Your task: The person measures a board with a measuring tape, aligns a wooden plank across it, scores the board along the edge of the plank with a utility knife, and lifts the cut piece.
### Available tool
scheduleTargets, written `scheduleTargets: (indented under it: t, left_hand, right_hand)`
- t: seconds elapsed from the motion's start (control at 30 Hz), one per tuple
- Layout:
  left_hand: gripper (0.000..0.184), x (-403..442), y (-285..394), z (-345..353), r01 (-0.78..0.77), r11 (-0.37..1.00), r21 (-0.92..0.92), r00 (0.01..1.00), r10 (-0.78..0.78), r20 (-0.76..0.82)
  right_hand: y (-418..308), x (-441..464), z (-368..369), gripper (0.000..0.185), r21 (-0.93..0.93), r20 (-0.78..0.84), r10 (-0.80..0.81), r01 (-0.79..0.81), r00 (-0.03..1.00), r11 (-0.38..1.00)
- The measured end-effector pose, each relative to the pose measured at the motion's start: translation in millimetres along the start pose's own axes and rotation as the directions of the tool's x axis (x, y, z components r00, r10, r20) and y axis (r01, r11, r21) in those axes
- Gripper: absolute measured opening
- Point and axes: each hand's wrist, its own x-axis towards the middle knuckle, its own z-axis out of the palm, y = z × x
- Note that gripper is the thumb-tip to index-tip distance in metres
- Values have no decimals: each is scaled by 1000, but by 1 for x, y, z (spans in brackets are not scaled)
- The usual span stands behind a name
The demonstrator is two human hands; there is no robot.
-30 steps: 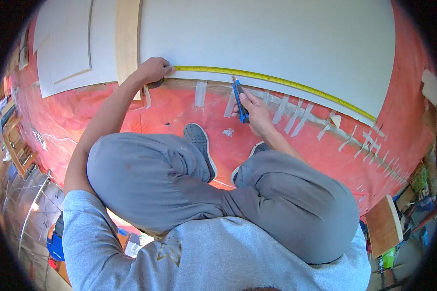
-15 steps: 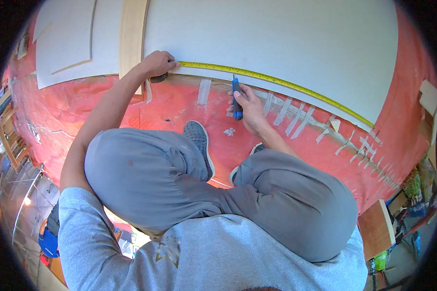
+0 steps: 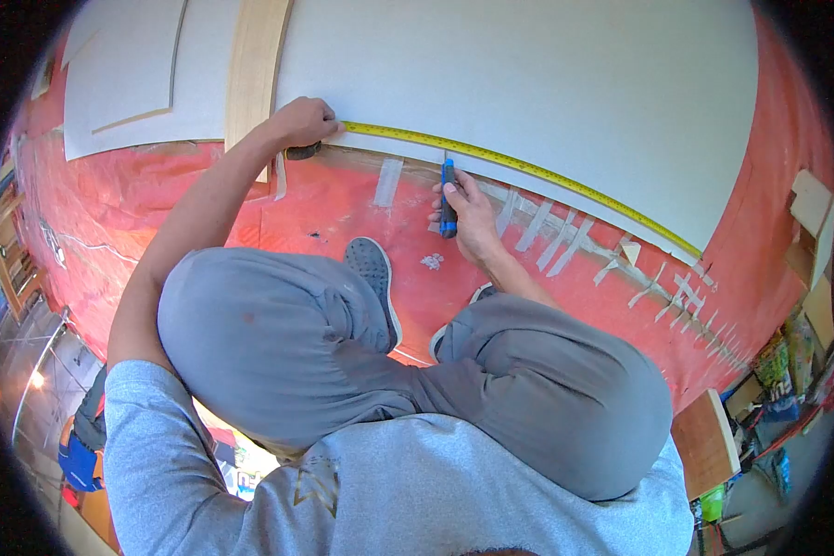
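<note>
A large white sheet [image 3: 528,83] lies on the red floor covering. Along its near edge runs a yellow measuring tape [image 3: 528,169], stretched out to the sheet's right corner. My left hand [image 3: 304,122] is closed on the tape's left end, with the dark tape case [image 3: 303,151] just below the fingers. My right hand [image 3: 468,211] grips a blue and black utility knife [image 3: 448,199]. The knife points away from me, its tip at the sheet's near edge beside the tape, about a third of the way along.
A wooden board [image 3: 253,65] lies across the sheet at the left, near my left forearm. Smaller white pieces [image 3: 130,69] rest further left. Strips of tape [image 3: 565,243] mark the red floor [image 3: 324,208]. A brown panel [image 3: 704,443] is at the lower right.
The knife has turned more upright in my right hand, and its tip stays near the tape. My left hand has shifted slightly up and right in view. The view has moved a little.
</note>
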Motion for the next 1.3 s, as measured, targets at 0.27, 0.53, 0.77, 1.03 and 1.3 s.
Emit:
scheduleTargets:
  t: [0.27,0.53,0.77,1.03,1.3]
  left_hand:
    - [45,4,-4,4,-17,999,40,1000,18,-24]
    - [46,3,-1,2,-5,999,42,1000,5,1]
    - [46,0,3,-2,0,999,36,1000,0,3]
    - [46,-4,7,-4,48,999,-1,999,-48,15]
    - [48,-3,4,-2,32,999,-10,999,-32,15]
  right_hand:
    - [2,0,2,47,10,-6,-7,7,1000,1000]
    - [6,2,2,47,-1,-10,-34,34,999,999]
    - [2,-2,6,57,27,-17,-37,37,999,999]
    - [1,-2,16,42,-2,-74,-68,68,995,998]
    - [-12,2,33,25,-113,-129,15,-30,992,993]
